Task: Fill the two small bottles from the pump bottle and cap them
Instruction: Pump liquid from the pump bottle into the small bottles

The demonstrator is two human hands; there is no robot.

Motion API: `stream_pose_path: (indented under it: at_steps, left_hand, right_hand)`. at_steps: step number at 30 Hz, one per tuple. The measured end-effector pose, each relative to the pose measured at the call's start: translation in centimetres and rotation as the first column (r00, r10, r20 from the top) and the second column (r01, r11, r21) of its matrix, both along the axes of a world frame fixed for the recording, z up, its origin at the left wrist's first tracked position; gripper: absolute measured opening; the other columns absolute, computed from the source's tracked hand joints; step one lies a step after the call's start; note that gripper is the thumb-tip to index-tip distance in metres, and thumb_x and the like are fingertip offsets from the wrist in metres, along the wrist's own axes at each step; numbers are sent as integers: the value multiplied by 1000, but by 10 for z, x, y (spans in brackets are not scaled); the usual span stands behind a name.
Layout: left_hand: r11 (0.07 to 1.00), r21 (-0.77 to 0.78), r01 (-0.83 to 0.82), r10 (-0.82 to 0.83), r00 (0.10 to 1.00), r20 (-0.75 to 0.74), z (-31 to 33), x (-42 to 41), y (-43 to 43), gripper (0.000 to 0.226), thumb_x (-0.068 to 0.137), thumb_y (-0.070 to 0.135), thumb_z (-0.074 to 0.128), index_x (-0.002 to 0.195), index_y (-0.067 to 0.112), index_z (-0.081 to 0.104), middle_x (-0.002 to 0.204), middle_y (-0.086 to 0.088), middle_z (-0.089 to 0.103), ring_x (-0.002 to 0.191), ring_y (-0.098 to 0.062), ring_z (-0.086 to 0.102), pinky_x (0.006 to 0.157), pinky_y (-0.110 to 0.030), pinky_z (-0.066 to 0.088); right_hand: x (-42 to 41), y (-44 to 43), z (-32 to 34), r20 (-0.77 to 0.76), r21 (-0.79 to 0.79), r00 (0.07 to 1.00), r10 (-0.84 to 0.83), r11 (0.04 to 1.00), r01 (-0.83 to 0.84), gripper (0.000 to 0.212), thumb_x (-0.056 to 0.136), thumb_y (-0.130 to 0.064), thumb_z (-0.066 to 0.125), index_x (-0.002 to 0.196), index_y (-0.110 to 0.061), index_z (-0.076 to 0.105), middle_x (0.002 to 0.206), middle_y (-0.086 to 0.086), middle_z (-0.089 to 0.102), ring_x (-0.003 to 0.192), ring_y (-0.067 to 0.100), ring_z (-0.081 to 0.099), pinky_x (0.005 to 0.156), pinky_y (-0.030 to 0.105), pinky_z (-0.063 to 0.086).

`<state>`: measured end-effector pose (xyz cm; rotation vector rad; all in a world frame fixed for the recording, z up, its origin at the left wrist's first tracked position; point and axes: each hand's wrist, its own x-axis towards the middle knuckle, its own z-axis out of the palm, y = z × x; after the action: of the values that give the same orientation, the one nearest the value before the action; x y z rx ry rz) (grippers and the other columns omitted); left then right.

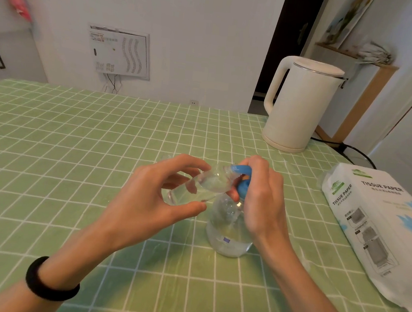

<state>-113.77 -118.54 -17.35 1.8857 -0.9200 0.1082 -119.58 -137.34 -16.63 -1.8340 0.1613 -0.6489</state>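
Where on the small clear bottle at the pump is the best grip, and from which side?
Around the mid-body of the small bottle, coming from the left. It lies tilted with its mouth at the blue spout on its right, so the neck end should stay free. The left hand grips it there, thumb under, fingers over.

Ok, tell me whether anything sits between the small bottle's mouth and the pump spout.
Nothing visible does. The left hand holds the small bottle tilted, its mouth right at the blue spout of the pump bottle. The right hand grips the pump head from the right, not across that mouth.
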Motion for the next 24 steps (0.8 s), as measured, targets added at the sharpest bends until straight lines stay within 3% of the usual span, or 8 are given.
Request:
stream_pose_path:
  at_steps: [6, 9, 12, 18, 22, 24]
  left_hand:
    - [1000, -10, 15, -15, 1000, -2, 2, 0, 1, 53, 78, 41, 86, 128, 41, 66, 121, 15, 74, 106, -10, 76, 96, -29, 59]
    - [1000, 3, 13, -13, 1000, 9, 2, 1, 0, 53, 78, 42, 85, 128, 39, 67, 122, 16, 74, 106, -8, 75, 96, -27, 60]
    - [1000, 10, 6, -6, 1000, 22, 2, 1, 0, 53, 79, 35, 88, 128, 38, 67, 122, 16, 74, 106, -7, 75, 96, -28, 60]
    - [1000, -8, 14, -14, 1000, 11, 5, 0, 1, 53, 79, 42, 85, 128, 40, 67, 122, 16, 74, 106, -7, 75, 95, -24, 59]
    - [1000, 0, 10, -10, 1000, 18, 4, 1, 1, 54, 80, 36, 87, 129, 39, 67, 122, 16, 74, 106, -7, 75, 96, -25, 59]
    - [1000, 8, 6, -7, 1000, 26, 4, 2, 1, 54, 80, 35, 88, 129, 39, 67, 122, 16, 74, 106, -7, 75, 96, -27, 60]
  right_hand:
    - [0, 1, 4, 5, 25, 1000, -5, 1000, 5, 51, 95, -34, 33, 50, -12, 43, 50, 5, 50, 51, 16, 45, 61, 42, 41]
    - [0, 1, 6, 17, 35, 1000, 5, 999, -6, 49, 91, -30, 35, 59, 5, 47, 52, 15, 52, 53, 21, 46, 63, 52, 44]
    - [0, 2, 5, 5, 11, 1000, -10, 1000, 10, 50, 91, -30, 35, 59, 5, 49, 52, 14, 53, 54, 20, 48, 67, 56, 46]
    - [0, 2, 2, 10, 3, 999, -37, 999, 37, 60, 99, -43, 30, 45, -21, 43, 49, 3, 51, 50, 14, 43, 61, 39, 39]
    - [1, 1, 3, 9, 26, 999, -35, 999, 35, 54, 95, -36, 33, 45, -19, 45, 47, 0, 51, 49, 9, 48, 64, 40, 41]
    - [2, 0, 5, 19, 27, 1000, -17, 999, 17, 52, 93, -31, 34, 49, -7, 48, 47, 7, 51, 49, 14, 48, 62, 43, 42]
